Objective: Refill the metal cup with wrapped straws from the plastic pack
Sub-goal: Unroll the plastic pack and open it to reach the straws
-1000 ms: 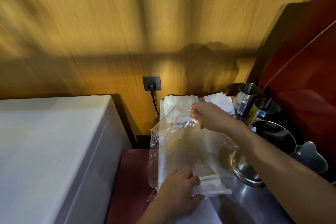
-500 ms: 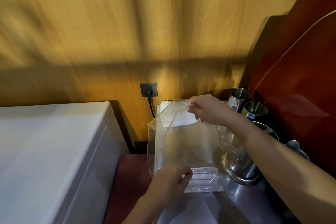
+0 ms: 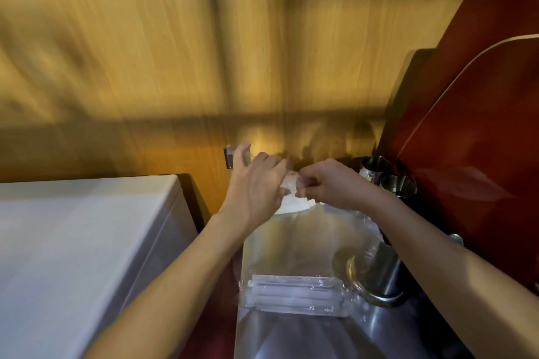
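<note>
A clear plastic pack [image 3: 294, 245] hangs upright over the steel counter, with a bundle of white wrapped straws [image 3: 294, 294] lying across its bottom. My left hand [image 3: 253, 186] and my right hand [image 3: 329, 183] meet at the pack's top edge, fingers pinching the plastic there. A wide metal cup [image 3: 376, 277] stands just right of the pack, partly seen through the plastic.
Two smaller metal cups [image 3: 399, 186] stand at the back right against a dark red panel [image 3: 481, 154]. White napkins [image 3: 291, 204] lie behind the pack. A white chest [image 3: 73, 256] fills the left. A wall socket [image 3: 230, 157] sits behind my left hand.
My left hand has left the bottom of the pack and risen to its top edge beside the right hand. The pack now hangs higher, straws settled at its bottom.
</note>
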The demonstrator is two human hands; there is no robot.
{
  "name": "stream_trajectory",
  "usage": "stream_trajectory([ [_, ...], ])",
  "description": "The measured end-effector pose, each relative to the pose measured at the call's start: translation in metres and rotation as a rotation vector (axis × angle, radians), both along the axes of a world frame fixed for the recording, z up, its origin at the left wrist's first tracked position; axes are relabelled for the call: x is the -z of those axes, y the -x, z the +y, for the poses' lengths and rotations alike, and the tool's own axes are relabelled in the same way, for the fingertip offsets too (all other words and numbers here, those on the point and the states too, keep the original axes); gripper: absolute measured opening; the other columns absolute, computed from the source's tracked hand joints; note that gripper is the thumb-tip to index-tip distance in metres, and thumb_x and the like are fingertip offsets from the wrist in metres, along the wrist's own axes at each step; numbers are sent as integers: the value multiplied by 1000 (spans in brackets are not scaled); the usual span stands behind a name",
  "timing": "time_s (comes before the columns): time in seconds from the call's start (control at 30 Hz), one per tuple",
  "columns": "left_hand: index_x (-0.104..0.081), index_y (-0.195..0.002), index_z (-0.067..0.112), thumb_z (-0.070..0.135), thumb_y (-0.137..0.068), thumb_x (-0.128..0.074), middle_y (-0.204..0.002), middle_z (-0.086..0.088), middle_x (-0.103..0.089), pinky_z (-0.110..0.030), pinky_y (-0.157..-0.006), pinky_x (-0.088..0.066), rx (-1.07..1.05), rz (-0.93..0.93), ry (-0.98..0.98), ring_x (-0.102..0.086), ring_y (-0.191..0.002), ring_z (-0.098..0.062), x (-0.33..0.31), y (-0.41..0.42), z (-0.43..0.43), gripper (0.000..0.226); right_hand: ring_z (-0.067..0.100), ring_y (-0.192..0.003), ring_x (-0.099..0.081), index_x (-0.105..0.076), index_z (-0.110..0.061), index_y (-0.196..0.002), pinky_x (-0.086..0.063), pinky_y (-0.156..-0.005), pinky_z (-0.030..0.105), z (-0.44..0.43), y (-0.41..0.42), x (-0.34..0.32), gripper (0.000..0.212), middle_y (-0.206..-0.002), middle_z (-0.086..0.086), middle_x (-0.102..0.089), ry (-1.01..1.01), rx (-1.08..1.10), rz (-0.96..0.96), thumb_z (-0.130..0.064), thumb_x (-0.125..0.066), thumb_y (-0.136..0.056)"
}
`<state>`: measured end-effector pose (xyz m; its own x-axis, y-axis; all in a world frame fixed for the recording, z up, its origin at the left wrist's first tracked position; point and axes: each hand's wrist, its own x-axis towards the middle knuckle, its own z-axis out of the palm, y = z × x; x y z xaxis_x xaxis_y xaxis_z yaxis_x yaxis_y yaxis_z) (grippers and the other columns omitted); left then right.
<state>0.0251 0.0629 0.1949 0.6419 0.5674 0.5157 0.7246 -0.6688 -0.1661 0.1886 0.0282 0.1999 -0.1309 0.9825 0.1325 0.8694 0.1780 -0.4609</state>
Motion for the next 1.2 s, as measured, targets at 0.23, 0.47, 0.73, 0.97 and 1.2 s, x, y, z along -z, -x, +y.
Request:
stream_trajectory([
  [0.23, -63, -73, 24, 18, -84, -62, -75, 9, -65, -31, -96, -9, -3, -303, 162, -58, -86, -15, -7, 21, 16, 12, 10, -84, -40, -50, -36, -92, -25, -80, 32, -11, -28, 9, 28, -80, -18, -51, 114, 56, -79, -40, -70, -73],
  [0.47, -59, -101, 21, 23, -76, -70, -103, -3, -63, -42, -101, -18, -121, -238, 108, -54, -105, -24, -4, 26, 12, 27, 13, -63, -48, -45, -26, -64, -37, -57, 30, -15, -32, 17, 29, -68, -5, -50, 60, 49, 35, -12, -66, -78],
  [0.73, -41, -127, 18, 33, -81, -61, -107, -6, -63, -35, -97, -20, 193, 28, 96, -53, -109, -26, -25, -26, -7, 53, 19, -81, -62, -54, -17, -97, -49, -69, 34, -8, -13, 9, 22, -88, 3, -64, -83, 9, 235, -20, -66, -80],
  [0.97, -68, -85, 14, 43, -85, -57, -71, -8, -71, -30, -59, -31, 259, -261, 251, -64, -71, -31, -38, -7, 4, 32, 10, -76, -66, -59, -25, -80, -54, -76, 32, -21, -15, 38, 19, -81, 6, -68, -66, 91, 602, -9, -68, -78],
  [1.2, -55, -117, 15, 30, -74, -73, -119, -15, -58, -46, -94, -32, 161, -220, 31, -51, -114, -34, -53, 4, 4, 49, 1, -62, -64, -67, -19, -73, -52, -62, 13, -23, -13, 46, 16, -69, -3, -66, -152, 95, 757, -7, -64, -82],
])
